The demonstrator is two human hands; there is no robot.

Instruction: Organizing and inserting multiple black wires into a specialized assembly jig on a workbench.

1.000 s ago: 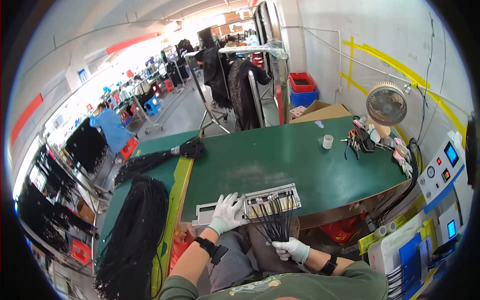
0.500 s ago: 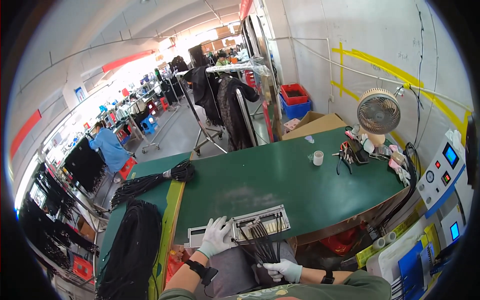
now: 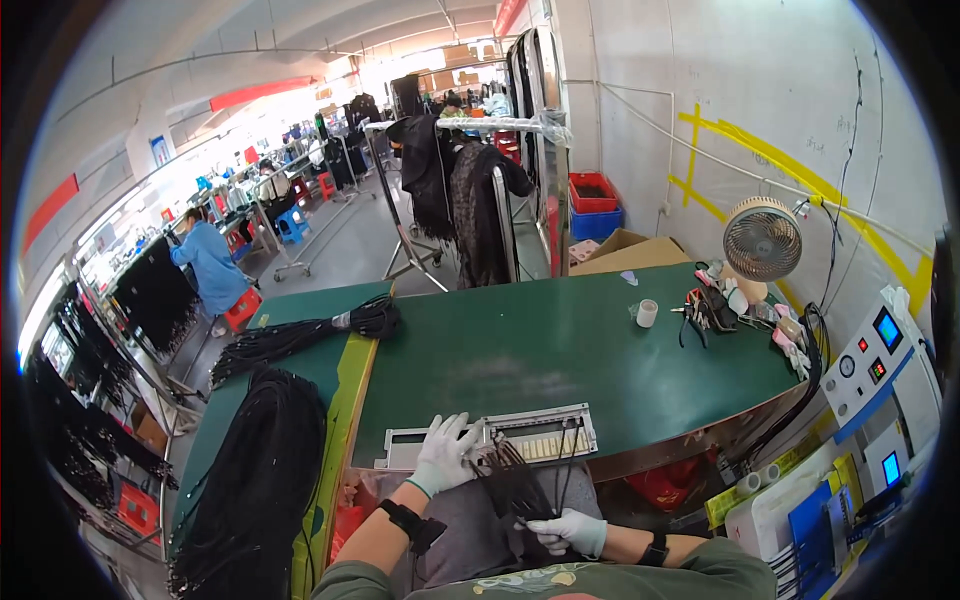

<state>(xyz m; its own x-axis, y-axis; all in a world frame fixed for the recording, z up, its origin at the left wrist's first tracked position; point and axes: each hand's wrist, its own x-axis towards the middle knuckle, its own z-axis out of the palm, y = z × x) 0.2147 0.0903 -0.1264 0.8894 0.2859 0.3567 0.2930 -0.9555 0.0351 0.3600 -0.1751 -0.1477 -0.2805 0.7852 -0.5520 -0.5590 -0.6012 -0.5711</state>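
Our gloved left hand [image 3: 443, 455] lay flat, ungrasping, on the grey slotted fixture [image 3: 490, 441] at the table edge; our right hand [image 3: 568, 530], lower, pinched the black cables [image 3: 512, 482] hanging toward our lap.

Right hand [image 3: 568, 530] fingers buried among black cables [image 3: 510, 480], tools [image 3: 705, 310] by the bench's far right corner too small to tell, left cable heap [image 3: 250, 480] cut by picture's edge
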